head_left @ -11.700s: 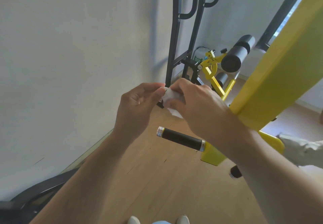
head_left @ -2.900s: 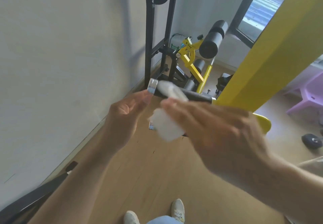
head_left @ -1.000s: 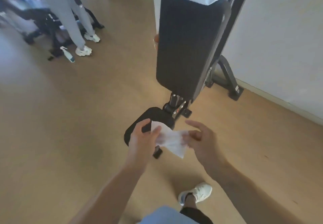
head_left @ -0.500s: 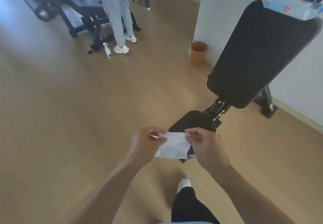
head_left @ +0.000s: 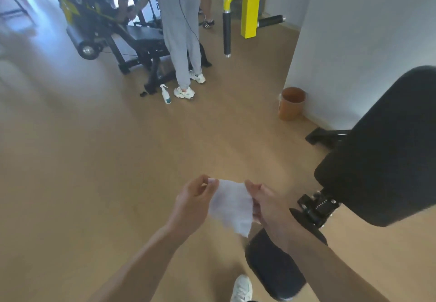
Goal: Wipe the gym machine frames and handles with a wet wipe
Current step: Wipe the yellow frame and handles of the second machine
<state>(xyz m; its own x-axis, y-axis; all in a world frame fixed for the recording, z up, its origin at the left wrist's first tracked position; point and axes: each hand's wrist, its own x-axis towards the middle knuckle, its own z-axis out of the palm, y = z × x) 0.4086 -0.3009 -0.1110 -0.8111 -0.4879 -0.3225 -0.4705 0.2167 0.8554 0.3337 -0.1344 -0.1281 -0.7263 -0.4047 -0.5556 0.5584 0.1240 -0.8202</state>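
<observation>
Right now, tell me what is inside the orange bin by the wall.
Only the bin's inner wall shows, and it looks bare. Its bottom is hidden by the near rim, so contents cannot be ruled out.

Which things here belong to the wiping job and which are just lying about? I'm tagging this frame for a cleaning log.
Part of the job:
wet wipe, held between left hand and right hand
black padded bench
yellow machine frame and its black handle

Lying about:
spray bottle on the floor
orange bin by the wall
</observation>
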